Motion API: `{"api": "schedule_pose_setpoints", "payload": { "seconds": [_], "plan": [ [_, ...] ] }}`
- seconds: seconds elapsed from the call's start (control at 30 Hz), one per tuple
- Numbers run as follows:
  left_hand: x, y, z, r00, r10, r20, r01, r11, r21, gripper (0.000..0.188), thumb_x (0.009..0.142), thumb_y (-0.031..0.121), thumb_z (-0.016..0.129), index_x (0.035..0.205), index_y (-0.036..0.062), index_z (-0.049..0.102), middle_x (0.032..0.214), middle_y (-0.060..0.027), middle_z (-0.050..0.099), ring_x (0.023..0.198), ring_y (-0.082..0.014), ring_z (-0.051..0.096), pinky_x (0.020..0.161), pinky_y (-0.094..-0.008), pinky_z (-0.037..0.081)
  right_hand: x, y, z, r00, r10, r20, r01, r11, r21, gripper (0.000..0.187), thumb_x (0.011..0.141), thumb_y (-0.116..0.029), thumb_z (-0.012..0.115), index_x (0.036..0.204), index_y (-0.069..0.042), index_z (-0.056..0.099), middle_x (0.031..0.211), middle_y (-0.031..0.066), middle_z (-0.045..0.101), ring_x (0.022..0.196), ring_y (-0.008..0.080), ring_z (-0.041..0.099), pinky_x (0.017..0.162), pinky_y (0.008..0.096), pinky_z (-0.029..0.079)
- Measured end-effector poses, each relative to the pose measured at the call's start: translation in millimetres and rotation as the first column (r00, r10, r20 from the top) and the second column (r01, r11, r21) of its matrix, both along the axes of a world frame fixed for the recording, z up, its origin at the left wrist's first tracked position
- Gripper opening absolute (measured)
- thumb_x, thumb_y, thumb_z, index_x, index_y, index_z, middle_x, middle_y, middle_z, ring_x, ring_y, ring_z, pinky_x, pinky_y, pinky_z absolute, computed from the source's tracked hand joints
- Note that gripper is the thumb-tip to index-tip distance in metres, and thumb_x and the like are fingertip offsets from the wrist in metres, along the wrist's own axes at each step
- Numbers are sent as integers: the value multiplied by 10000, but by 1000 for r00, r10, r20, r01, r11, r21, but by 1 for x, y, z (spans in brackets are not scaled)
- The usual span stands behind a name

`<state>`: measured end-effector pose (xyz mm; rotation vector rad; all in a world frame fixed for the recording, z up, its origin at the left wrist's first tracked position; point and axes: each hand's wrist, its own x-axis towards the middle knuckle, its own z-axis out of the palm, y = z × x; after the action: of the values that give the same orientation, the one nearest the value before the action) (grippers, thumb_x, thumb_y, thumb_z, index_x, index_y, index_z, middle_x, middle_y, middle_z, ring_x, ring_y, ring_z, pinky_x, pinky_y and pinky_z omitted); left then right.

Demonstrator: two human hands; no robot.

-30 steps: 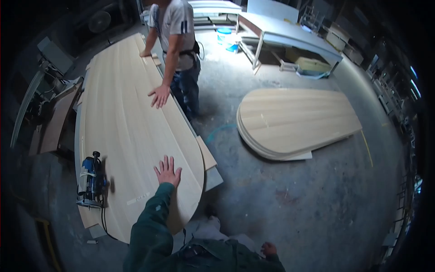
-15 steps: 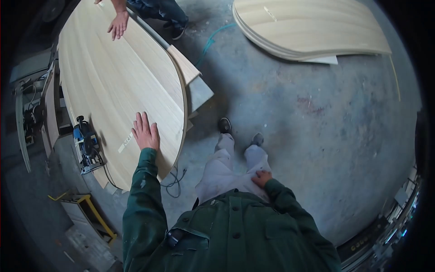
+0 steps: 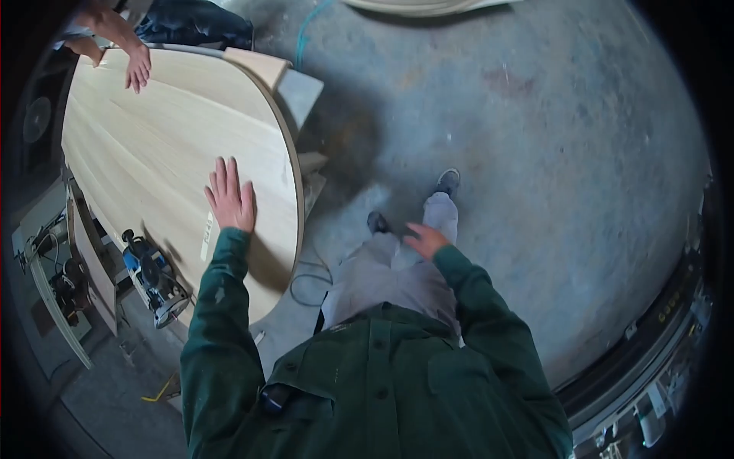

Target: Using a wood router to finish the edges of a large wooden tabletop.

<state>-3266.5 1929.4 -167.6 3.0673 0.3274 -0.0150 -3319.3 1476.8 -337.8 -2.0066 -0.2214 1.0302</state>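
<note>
My left hand point(image 3: 231, 203) lies flat on a large pale wooden panel point(image 3: 176, 126) with a rounded end, its fingers stretched out. Beside that palm is a light label strip point(image 3: 206, 239) on the wood. In front of my trousers hangs my right hand point(image 3: 427, 242), with nothing in it and its thumb and fingers apart. A blue and black power tool, which looks like a router point(image 3: 153, 275), sits at the panel's left edge. Across the panel, a co-worker's hand point(image 3: 138, 69) rests on its far part.
Board pieces point(image 3: 300, 93) jut out under the panel's right edge. A grey cord point(image 3: 310, 287) loops on the concrete floor point(image 3: 527, 191) near my legs. More curved panels point(image 3: 428, 8) lie at the top, near a teal hose point(image 3: 301, 38). Equipment point(image 3: 65, 287) stands at far left.
The view has shifted, so the stacked panels have mostly left it at the top. My right hand has come off my thigh and moved inward. My feet have changed places in a step.
</note>
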Motion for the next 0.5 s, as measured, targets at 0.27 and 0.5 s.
{"api": "schedule_pose_setpoints", "payload": {
  "seconds": [0.27,0.5],
  "plan": [
    [7,-3,-5,996,6,87,-2,999,-51,578,931,385,435,1474,241,300,1544,-86,233,1379,-400,248,1109,-574,128,12,194,92,883,-229,-410,447,679,583,260,915,-213,600,1061,-3,647,885,87,685,793,132,641,712,277,512],
    [0,6,-17,993,-10,115,20,996,-82,550,954,431,397,1470,267,303,1541,-70,245,1386,-393,240,1112,-567,123,-2,229,88,719,-312,-620,677,514,527,221,896,-180,609,975,20,658,796,43,674,700,95,621,653,252,505]
  ]
}}
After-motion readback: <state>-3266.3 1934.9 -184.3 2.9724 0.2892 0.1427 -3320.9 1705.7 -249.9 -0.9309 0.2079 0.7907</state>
